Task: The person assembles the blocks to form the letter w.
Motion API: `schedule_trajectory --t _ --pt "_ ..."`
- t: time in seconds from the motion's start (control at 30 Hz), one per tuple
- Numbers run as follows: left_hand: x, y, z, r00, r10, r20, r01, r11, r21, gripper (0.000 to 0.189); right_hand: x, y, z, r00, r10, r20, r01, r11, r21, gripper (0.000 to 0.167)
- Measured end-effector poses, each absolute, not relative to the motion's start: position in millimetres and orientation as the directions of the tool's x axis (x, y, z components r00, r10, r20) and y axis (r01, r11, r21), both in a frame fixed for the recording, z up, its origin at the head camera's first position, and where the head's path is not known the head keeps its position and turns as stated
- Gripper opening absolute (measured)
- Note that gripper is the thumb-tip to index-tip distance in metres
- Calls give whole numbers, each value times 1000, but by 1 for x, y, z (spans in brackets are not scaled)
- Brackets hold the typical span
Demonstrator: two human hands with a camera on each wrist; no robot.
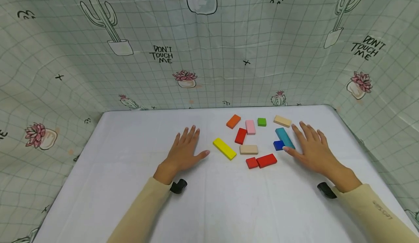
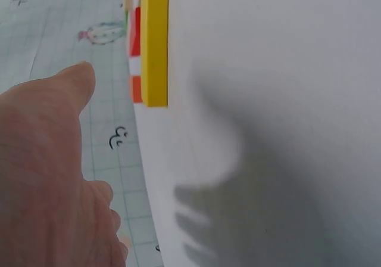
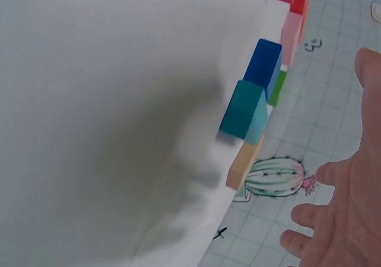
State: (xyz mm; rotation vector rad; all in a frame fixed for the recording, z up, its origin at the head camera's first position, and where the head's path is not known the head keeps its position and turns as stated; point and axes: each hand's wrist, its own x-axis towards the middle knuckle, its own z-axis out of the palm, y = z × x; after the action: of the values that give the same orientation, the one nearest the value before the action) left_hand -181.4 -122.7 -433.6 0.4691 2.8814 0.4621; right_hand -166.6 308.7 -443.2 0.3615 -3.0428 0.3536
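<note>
My left hand is spread palm down over the white table, left of a yellow block, holding nothing. In the left wrist view its shadow falls on the cloth, apart from the fingers. My right hand, also spread and holding nothing, hovers beside a teal block; its thumb overlaps a small blue block in the head view. Between the hands lie a red block, a beige block, a small red block and a longer red block.
Farther back lie an orange block, a pink block, a green block and another beige block. A patterned cloth hangs behind and beside the white table. Dark wrist devices sit by both sleeves.
</note>
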Motion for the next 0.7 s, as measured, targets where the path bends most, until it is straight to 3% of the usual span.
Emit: schedule_trajectory --t 0.7 --pt "-174 -83 -439 -907 382 -178 321 899 297 92 -164 270 -438 -950 -307 57 -312 923 -224 89"
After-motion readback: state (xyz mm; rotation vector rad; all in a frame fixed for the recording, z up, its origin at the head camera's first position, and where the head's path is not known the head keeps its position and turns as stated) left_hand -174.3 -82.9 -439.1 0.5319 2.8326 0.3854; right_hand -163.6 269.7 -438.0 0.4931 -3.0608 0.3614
